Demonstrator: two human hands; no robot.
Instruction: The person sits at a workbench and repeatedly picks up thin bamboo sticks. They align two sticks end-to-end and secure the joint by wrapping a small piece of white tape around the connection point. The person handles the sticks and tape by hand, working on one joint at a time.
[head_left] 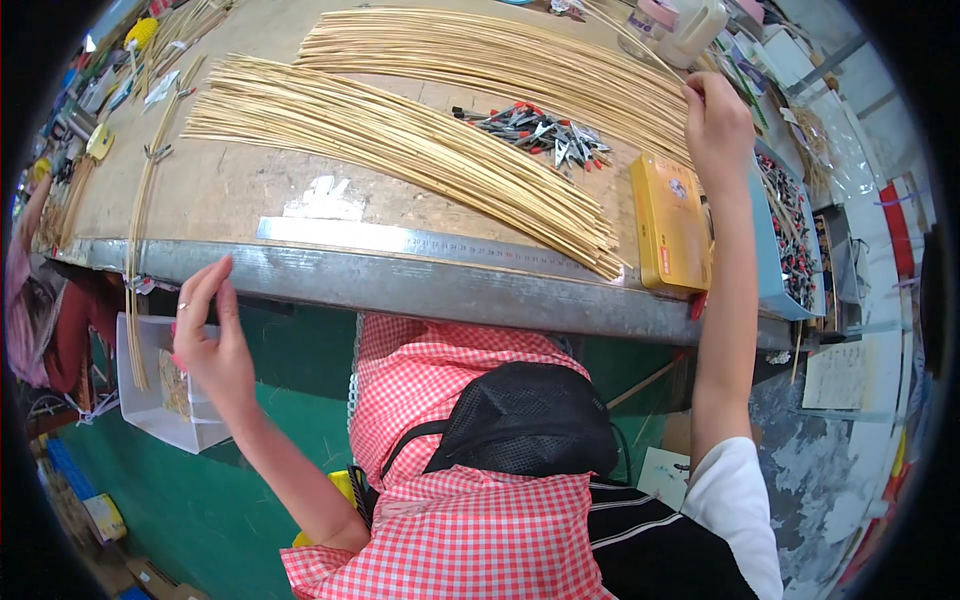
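My right hand is raised over the far right of the bench, its fingers pinched on the end of a thin cane stick that runs away to the upper left. Beneath and left of it lies a long bundle of pale sticks. A second bundle slants across the bench, nearer me. In front of the bench's front edge hovers my left hand, fingers loosely bent and apart, with nothing visible in them. A ring sits on one finger. Close to that hand, a few clipped sticks hang over the edge.
Small clamps with red tips are heaped between the bundles. A metal ruler lies along the front edge. At right stand a yellow tin and a light-blue box of more clamps. A translucent bin is below, left.
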